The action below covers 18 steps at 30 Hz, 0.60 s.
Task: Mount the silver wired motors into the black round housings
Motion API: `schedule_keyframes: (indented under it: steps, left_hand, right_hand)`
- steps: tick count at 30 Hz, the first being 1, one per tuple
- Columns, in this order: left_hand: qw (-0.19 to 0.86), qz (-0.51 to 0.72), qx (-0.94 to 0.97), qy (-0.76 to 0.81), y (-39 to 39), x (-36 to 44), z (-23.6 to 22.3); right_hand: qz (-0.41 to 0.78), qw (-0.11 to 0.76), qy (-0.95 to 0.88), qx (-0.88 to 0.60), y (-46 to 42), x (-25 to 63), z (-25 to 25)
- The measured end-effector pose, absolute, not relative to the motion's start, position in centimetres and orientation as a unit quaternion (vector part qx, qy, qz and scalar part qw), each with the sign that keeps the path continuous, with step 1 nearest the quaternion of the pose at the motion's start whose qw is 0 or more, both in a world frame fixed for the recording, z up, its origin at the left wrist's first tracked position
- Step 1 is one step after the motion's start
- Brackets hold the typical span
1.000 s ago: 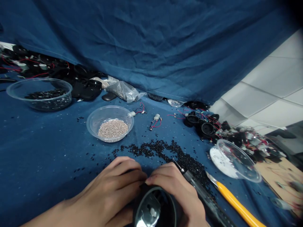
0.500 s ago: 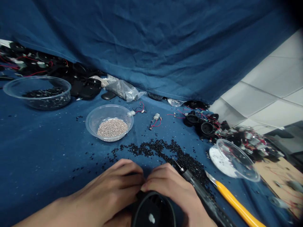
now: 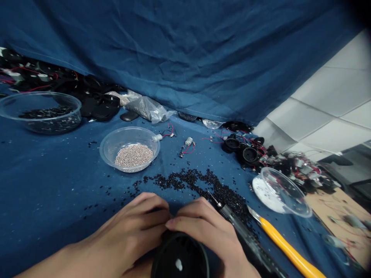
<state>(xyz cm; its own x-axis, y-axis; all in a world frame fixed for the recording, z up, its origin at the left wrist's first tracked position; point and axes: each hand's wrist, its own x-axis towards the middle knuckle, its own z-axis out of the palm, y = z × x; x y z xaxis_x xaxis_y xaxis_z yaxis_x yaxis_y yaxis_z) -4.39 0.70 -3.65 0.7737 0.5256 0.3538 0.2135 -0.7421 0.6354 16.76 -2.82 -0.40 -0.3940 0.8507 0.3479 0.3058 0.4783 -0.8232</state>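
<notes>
Housing (image 3: 185,247), black, round and open-topped, sits at the near edge between the hands, a white blob inside it and slots along its inner wall. Its near part is cut off from view. The left hand (image 3: 136,227) grips it from the left, the right hand (image 3: 208,227) from the far right; their curled fingers hide its far outer side. A black driver (image 3: 246,239) lies just beside the right hand, its tip among loose black bits (image 3: 199,179); a yellow knife (image 3: 284,247) lies farther right. Beyond, to the left, a clear bowl (image 3: 108,148) holds metallic beads (image 3: 135,155), with a small motor (image 3: 157,137) at its right rim. Another motor (image 3: 188,141) lies right of that.
</notes>
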Motion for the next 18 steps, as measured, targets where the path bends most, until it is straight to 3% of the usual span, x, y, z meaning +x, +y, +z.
schedule_keyframes:
  steps: [7,14,18]
  left_hand:
    - [0.192,0.3,0.914,0.192,1.0,-4.0,-2.2]
    - [0.244,0.231,0.914,0.225,0.9,-4.4,-2.6]
    - [0.219,0.249,0.912,0.24,0.9,-4.3,-3.0]
  right_hand:
    - [0.351,0.428,-0.745,-0.372,-2.7,16.2,-0.7]
    - [0.372,0.435,-0.73,-0.374,-3.0,15.9,-1.9]
    - [0.35,0.446,-0.725,-0.391,-3.5,15.4,-2.2]
